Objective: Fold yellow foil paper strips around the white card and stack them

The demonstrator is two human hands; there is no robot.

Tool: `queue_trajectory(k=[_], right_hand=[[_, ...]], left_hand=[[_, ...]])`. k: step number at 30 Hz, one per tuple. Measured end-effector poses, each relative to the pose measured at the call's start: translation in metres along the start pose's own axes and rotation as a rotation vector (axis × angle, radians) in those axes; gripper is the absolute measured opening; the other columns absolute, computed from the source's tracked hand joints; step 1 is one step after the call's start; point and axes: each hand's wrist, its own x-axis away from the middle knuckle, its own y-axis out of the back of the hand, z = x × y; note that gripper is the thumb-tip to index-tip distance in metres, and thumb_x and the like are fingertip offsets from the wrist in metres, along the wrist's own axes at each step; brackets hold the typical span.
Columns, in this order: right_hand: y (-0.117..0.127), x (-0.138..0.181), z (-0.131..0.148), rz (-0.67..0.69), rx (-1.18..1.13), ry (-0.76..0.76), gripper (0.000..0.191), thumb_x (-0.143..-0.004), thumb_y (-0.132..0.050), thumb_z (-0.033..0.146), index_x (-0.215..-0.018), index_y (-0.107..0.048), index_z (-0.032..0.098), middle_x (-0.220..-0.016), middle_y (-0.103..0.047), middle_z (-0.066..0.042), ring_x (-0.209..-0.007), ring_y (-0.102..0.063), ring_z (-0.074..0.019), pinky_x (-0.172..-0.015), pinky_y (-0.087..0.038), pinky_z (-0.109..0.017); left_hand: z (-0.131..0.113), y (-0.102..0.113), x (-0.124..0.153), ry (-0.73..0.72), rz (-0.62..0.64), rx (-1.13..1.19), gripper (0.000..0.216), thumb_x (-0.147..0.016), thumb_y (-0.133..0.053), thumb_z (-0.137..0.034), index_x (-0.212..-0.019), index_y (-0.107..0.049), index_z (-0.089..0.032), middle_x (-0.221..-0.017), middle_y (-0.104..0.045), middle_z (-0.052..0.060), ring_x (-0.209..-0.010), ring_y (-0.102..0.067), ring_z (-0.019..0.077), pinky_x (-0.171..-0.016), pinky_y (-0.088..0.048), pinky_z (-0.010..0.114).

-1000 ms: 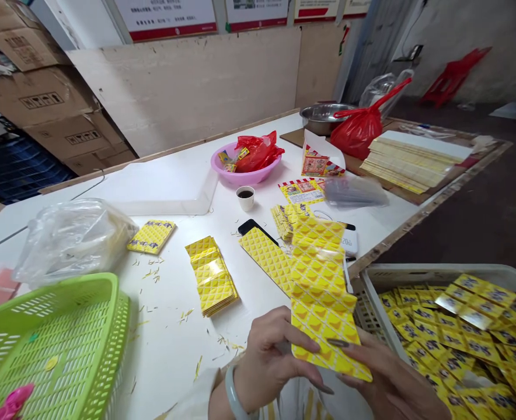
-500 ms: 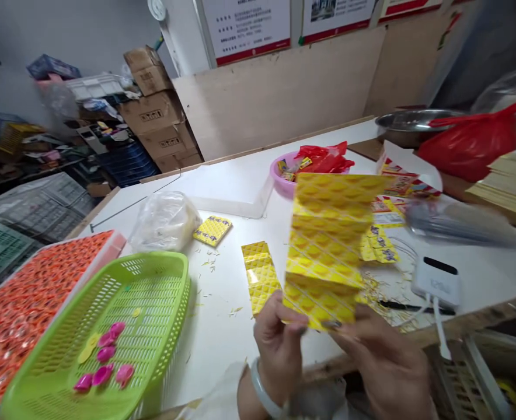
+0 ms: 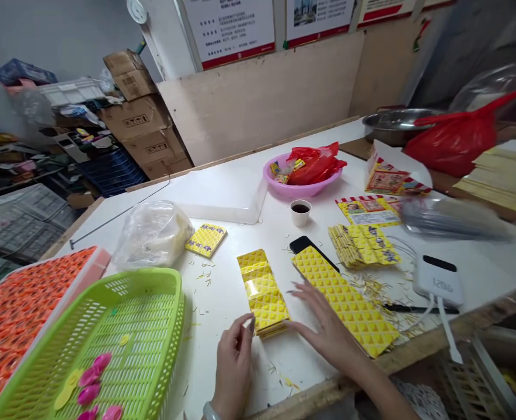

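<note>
A small stack of folded yellow patterned card sheets [image 3: 262, 289] lies on the white table in front of me. My left hand [image 3: 235, 356] is closed, with curled fingers whose tips rest against the stack's lower left corner. On the other side, my right hand [image 3: 323, 329] is open with fingers spread, its thumb by the lower right corner of the stack. To the right of it lies a pile of long flat yellow sheets [image 3: 345, 303], partly covering a black phone [image 3: 304, 244]. Folded yellow cards [image 3: 363, 245] are piled further right, beside yellow scraps [image 3: 369, 289].
A green basket [image 3: 177, 315] with pink pieces and a tray of orange pieces [image 3: 43, 291] stand left. Behind are a plastic bag [image 3: 148, 233], yellow cards [image 3: 206, 239], a cup of dark liquid [image 3: 300, 213] and a pink basin [image 3: 306, 189]. A power bank [image 3: 437, 283] sits right.
The creased yellow sheet that both hands held up has come down, and a folded sheet stack lies between them. My right hand has opened. The cup and phone have come into sight.
</note>
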Motion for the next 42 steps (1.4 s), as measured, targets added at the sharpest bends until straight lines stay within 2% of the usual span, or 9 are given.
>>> queue_trajectory(k=[3, 5, 7, 9, 18, 23, 33, 38, 42], right_hand=[[0.024, 0.007, -0.027, -0.192, 0.269, -0.143, 0.058, -0.088, -0.054, 0.052, -0.123, -0.054, 0.007, -0.143, -0.046, -0.026, -0.145, -0.024, -0.0398, -0.116, -0.022, -0.064], [0.037, 0.012, -0.040, -0.210, 0.409, -0.210, 0.056, -0.085, -0.058, 0.050, -0.116, -0.055, 0.004, -0.132, -0.053, -0.030, -0.135, -0.037, -0.0454, -0.110, -0.028, -0.065], [0.045, 0.015, -0.043, -0.158, 0.502, -0.240, 0.046, -0.084, -0.061, 0.046, -0.110, -0.055, 0.007, -0.116, -0.062, -0.025, -0.117, -0.054, -0.0421, -0.102, -0.040, -0.059], [0.048, 0.016, -0.038, -0.101, 0.568, -0.256, 0.037, -0.085, -0.060, 0.042, -0.105, -0.055, 0.011, -0.104, -0.066, -0.020, -0.104, -0.060, -0.0381, -0.094, -0.046, -0.052], [0.060, 0.008, -0.020, -0.026, 0.656, -0.382, 0.037, -0.087, -0.055, 0.050, -0.102, -0.046, 0.017, -0.089, -0.070, -0.013, -0.087, -0.068, -0.0313, -0.068, -0.045, -0.035], [0.069, 0.008, -0.015, -0.006, 0.643, -0.427, 0.040, -0.088, -0.053, 0.054, -0.104, -0.046, 0.018, -0.084, -0.072, -0.010, -0.079, -0.071, -0.0295, -0.057, -0.038, -0.032], [0.070, 0.007, -0.011, -0.021, 0.668, -0.383, 0.037, -0.090, -0.052, 0.052, -0.102, -0.050, 0.017, -0.077, -0.073, -0.011, -0.076, -0.072, -0.0316, -0.059, -0.040, -0.033], [0.069, 0.008, -0.020, -0.127, 0.675, -0.313, 0.042, -0.085, -0.057, 0.056, -0.097, -0.050, 0.017, -0.067, -0.070, -0.008, -0.067, -0.071, -0.0314, -0.058, -0.045, -0.034], [0.069, 0.013, -0.023, -0.304, 0.681, -0.199, 0.041, -0.081, -0.065, 0.053, -0.094, -0.048, 0.017, -0.076, -0.071, -0.009, -0.073, -0.072, -0.0306, -0.070, -0.053, -0.039]], left_hand=[[-0.005, -0.002, -0.001, -0.105, -0.131, -0.011, 0.032, -0.092, -0.057, -0.041, -0.114, -0.064, -0.020, -0.075, -0.056, 0.000, -0.071, -0.052, 0.0169, -0.065, -0.043, 0.028], [-0.010, -0.006, -0.001, -0.190, -0.149, -0.003, 0.027, -0.091, -0.059, -0.036, -0.114, -0.063, -0.022, -0.075, -0.054, -0.001, -0.070, -0.052, 0.0153, -0.064, -0.043, 0.026], [-0.015, -0.012, -0.001, -0.268, -0.140, 0.002, 0.024, -0.092, -0.059, -0.030, -0.114, -0.063, -0.024, -0.075, -0.056, -0.002, -0.070, -0.053, 0.0138, -0.066, -0.045, 0.024], [-0.021, -0.016, -0.001, -0.333, -0.128, 0.000, 0.023, -0.092, -0.059, -0.025, -0.114, -0.063, -0.026, -0.075, -0.058, -0.002, -0.070, -0.055, 0.0126, -0.067, -0.045, 0.023], [-0.034, -0.023, 0.000, -0.491, -0.122, 0.036, 0.035, -0.092, -0.056, -0.014, -0.124, -0.055, -0.027, -0.075, -0.056, -0.004, -0.069, -0.055, 0.0103, -0.069, -0.048, 0.021], [-0.038, -0.027, 0.001, -0.506, -0.094, 0.062, 0.039, -0.091, -0.056, -0.013, -0.127, -0.054, -0.030, -0.074, -0.056, -0.005, -0.067, -0.055, 0.0086, -0.069, -0.048, 0.019], [-0.043, -0.033, 0.005, -0.497, -0.065, 0.111, 0.040, -0.091, -0.057, -0.013, -0.127, -0.055, -0.030, -0.074, -0.057, -0.005, -0.068, -0.055, 0.0096, -0.068, -0.048, 0.020], [-0.039, -0.033, 0.005, -0.444, -0.035, 0.183, 0.038, -0.092, -0.058, -0.018, -0.126, -0.055, -0.034, -0.076, -0.057, -0.006, -0.069, -0.054, 0.0081, -0.068, -0.046, 0.018], [-0.043, -0.038, 0.001, -0.266, 0.031, 0.291, 0.034, -0.093, -0.058, -0.027, -0.126, -0.053, -0.033, -0.081, -0.058, -0.004, -0.079, -0.057, 0.0092, -0.076, -0.047, 0.020]])
